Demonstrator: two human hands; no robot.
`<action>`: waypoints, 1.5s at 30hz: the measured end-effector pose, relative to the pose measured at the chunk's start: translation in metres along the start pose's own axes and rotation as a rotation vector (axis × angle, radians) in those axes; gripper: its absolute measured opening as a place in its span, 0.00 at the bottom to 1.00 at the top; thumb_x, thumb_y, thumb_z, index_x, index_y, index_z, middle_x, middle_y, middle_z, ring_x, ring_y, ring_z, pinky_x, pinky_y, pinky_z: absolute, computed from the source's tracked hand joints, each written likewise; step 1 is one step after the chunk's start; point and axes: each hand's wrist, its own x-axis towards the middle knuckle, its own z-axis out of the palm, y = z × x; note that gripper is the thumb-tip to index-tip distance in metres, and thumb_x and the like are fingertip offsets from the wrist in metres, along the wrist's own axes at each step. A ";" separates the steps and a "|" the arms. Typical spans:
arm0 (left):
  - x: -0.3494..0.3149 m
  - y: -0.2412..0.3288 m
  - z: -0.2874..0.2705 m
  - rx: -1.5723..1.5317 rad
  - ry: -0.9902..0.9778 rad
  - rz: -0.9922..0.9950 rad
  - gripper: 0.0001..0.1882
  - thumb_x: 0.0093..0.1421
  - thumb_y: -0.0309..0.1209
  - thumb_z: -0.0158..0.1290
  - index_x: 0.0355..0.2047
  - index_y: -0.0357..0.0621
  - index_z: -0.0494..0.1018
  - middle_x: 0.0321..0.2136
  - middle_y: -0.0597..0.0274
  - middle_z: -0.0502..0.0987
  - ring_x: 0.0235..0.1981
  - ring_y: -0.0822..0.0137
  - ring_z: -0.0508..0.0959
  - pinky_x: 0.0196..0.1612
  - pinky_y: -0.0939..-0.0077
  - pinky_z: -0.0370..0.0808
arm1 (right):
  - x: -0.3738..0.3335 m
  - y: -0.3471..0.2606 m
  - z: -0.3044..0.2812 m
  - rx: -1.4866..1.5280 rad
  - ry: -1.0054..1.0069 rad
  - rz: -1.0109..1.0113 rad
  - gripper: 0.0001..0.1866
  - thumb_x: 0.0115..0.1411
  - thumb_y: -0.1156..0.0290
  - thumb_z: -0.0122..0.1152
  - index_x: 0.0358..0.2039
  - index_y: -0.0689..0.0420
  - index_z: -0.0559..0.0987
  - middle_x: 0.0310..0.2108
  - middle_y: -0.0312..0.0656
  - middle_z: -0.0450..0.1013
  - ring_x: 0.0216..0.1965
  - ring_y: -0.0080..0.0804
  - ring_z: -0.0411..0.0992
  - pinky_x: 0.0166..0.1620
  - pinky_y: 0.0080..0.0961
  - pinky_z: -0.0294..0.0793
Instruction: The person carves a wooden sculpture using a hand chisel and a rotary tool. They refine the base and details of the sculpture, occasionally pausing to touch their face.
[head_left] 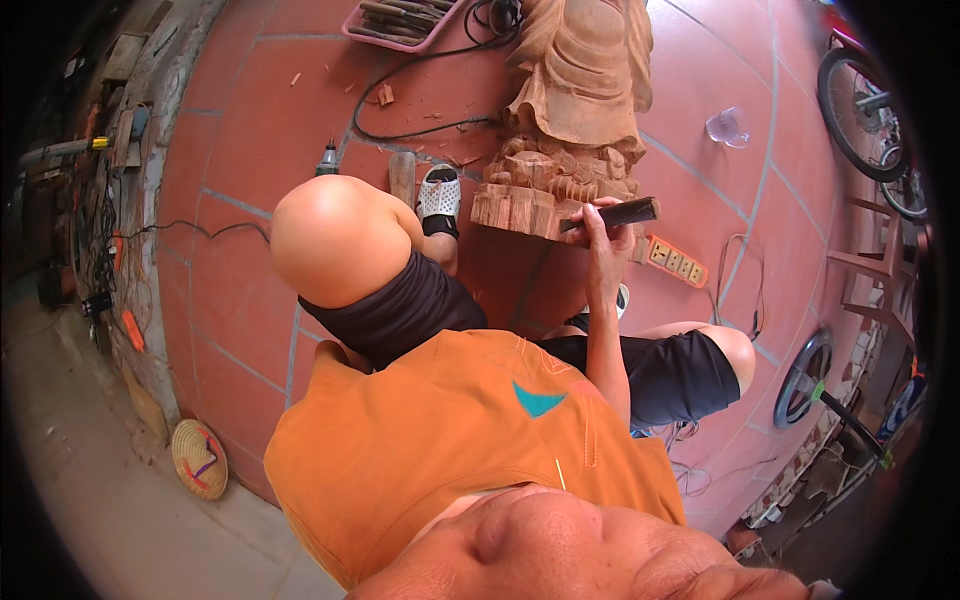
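Head view: looking down over a person in an orange shirt [450, 400] and dark shorts [400, 310], knees apart, on a floor [700, 180] of red tiles with pale joints.
Right hand: the right hand [606, 250] is raised between the knees, thumb and fingers pinching a chisel.
Left hand: out of sight, so I cannot tell whether it is spread or closed.
Chisel: the chisel [634, 211] has a thick dark handle that points to the right; its narrow metal end points left, at the near end of the statue. Whether the edge touches the wood I cannot tell.
Statue: the wooden statue [580, 90] is in front of the person, its carved base [515, 208] nearest; the draped folds above run up past the top edge of the picture.
Tray: a pink tray [387, 42] filled with long tools [405, 14], at the top, left of the statue.
Cable: a black cable [425, 131] loops over the floor between tray and statue; wood chips [386, 95] lie near it.
By the left knee: a grey power tool [327, 160], partly hidden; a wooden handle [402, 178] just beside a white sandal [438, 200].
Right of the hand: an orange power strip [677, 262], and farther up a clear cup [728, 128].
Right rim: a bicycle wheel [838, 120], a chair [870, 265] and a dark wheel [790, 385] with a green hub.
Lower left: a round straw hat [198, 468].
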 end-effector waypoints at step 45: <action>0.144 0.303 -0.050 0.679 -0.499 0.796 0.18 0.60 0.39 0.54 0.48 0.46 0.73 0.31 0.45 0.81 0.36 0.46 0.81 0.41 0.53 0.75 | 0.042 -0.002 -0.022 -0.904 0.196 -0.645 0.13 0.57 0.65 0.65 0.42 0.53 0.79 0.39 0.39 0.76 0.46 0.42 0.70 0.48 0.40 0.68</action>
